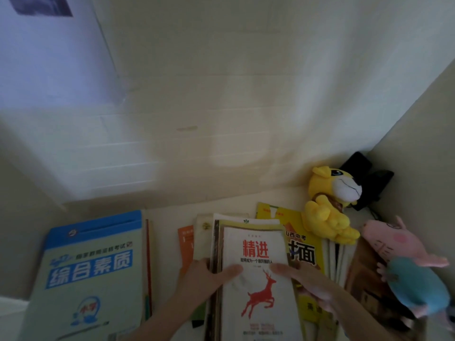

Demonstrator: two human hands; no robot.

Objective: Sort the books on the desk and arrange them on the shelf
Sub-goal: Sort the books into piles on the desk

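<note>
Bare left hand (209, 275), bare right hand (310, 284), forearms (172, 313) uncovered — both softly blurred

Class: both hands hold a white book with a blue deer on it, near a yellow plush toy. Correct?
No: the head view shows the deer on the white book is red, not blue. The left hand and right hand do hold it, near the yellow plush toy.

Left grip (209, 274) reaches in from bottom centre and clasps the stack (256, 303) at its left edge, thumb laid across the top cover; right grip (312, 284) comes from the lower right, thumb likewise on top, fingers tucked lower, blurred.
</note>
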